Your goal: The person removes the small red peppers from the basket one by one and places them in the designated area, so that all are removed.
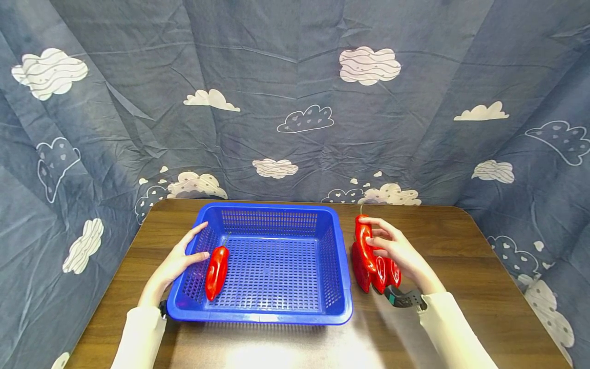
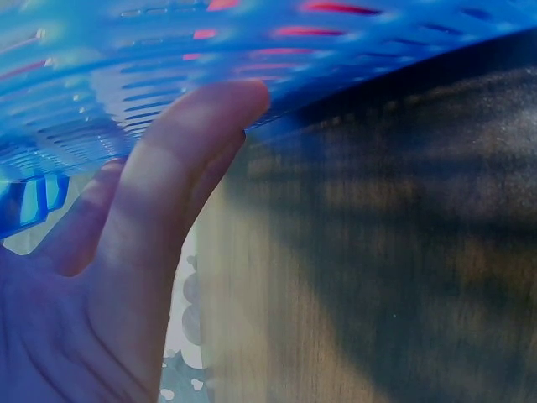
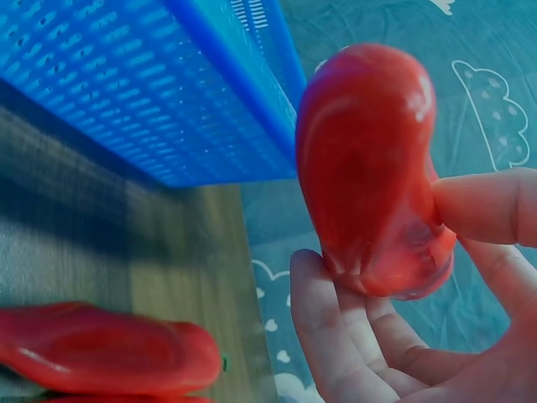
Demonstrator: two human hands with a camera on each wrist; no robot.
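My right hand (image 1: 389, 243) pinches a shiny red pepper (image 1: 365, 246) between thumb and fingers, its stem pointing away. In the right wrist view the held pepper (image 3: 365, 159) is raised, its rounded tip toward the camera. Beneath it more red peppers (image 1: 379, 277) lie together on the table. My left hand (image 1: 177, 261), fingers extended, rests at the left side of a blue perforated plastic basket (image 1: 258, 316); in the left wrist view the thumb (image 2: 201, 126) lies against its slotted wall. Inside, along the left wall, lies one red pepper (image 1: 217, 273) with a thin stem.
Both stand on a wooden table (image 1: 442, 246), the basket left of the loose peppers. Behind the table's far edge hangs a dark blue-grey curtain (image 1: 295, 148) printed with white clouds. A dark wrist strap (image 1: 403, 297) circles the right wrist.
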